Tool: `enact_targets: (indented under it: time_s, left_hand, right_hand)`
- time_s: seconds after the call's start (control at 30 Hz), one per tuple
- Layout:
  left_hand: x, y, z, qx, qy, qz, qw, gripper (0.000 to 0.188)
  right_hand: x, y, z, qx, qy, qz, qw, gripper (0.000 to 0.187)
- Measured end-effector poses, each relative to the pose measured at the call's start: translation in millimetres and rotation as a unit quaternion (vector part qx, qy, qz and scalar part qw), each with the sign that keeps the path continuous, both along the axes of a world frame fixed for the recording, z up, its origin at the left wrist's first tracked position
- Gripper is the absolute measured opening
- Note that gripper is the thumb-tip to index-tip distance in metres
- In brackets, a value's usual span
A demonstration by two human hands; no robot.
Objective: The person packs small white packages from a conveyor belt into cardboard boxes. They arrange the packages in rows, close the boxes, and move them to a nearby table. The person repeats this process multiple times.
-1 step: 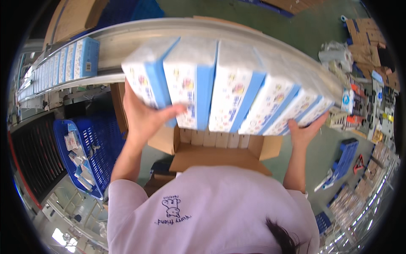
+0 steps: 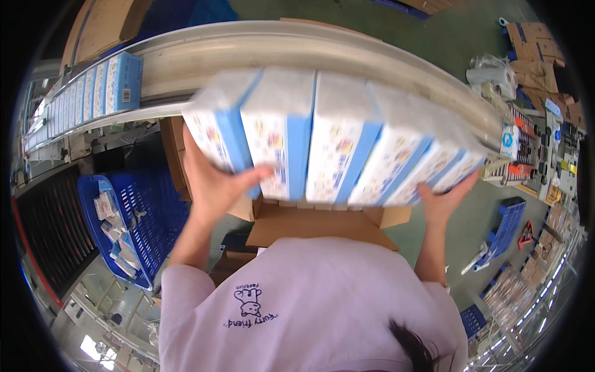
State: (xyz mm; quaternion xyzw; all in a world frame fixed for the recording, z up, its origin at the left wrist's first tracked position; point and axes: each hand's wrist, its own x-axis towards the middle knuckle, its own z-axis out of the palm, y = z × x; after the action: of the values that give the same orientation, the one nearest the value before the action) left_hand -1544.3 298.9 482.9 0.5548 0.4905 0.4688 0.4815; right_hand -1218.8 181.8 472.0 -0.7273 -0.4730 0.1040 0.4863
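A row of several white and blue tissue packs (image 2: 338, 152), squeezed side by side, is held up between my two hands. My left hand (image 2: 214, 183) presses on the row's left end, its thumb across the front of the packs. At the right end, my right hand (image 2: 443, 198) grips the last pack with the thumb in front. Below the row and close to my body is an open cardboard carton (image 2: 310, 229). A line of pale packs inside it shows only as a thin strip, since the held row hides most of it.
Beyond the packs runs a metal conveyor (image 2: 310, 53), with more tissue packs (image 2: 118, 84) lined up at its left. A blue plastic basket (image 2: 142, 211) holding small packets stands to my left. Toward the right lie a blue crate (image 2: 505, 226) and stacked goods (image 2: 505, 297).
The held row has come slightly down toward me, away from the conveyor, and now covers more of the carton's inside. Both hands keep their grip.
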Motion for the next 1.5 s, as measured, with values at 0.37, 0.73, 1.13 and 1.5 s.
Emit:
enact_targets:
  time_s: [0.37,0.73,1.13,1.5]
  left_hand:
    - [-5.7,-69.2,-232.1,-0.149,0.563,-0.483,0.654,0.039]
    - [11.5,-103.2,-180.1,0.005,0.500,-0.376,0.780,0.058]
    - [-263.4,155.2,-45.3,0.239,0.536,0.286,0.758,0.022]
    - [-246.1,247.0,-40.9,-0.192,0.459,0.048,0.866,0.104]
  right_hand:
    - [-43.7,-8.2,-143.3,-0.644,-0.217,0.363,0.638,0.050]
    - [-43.8,-58.5,-158.2,-0.492,-0.232,0.404,0.735,0.067]
    - [-56.5,163.8,-43.1,-0.005,-0.041,0.328,0.944,0.020]
    - [-61.2,196.6,-78.1,-0.133,-0.128,0.320,0.929,0.026]
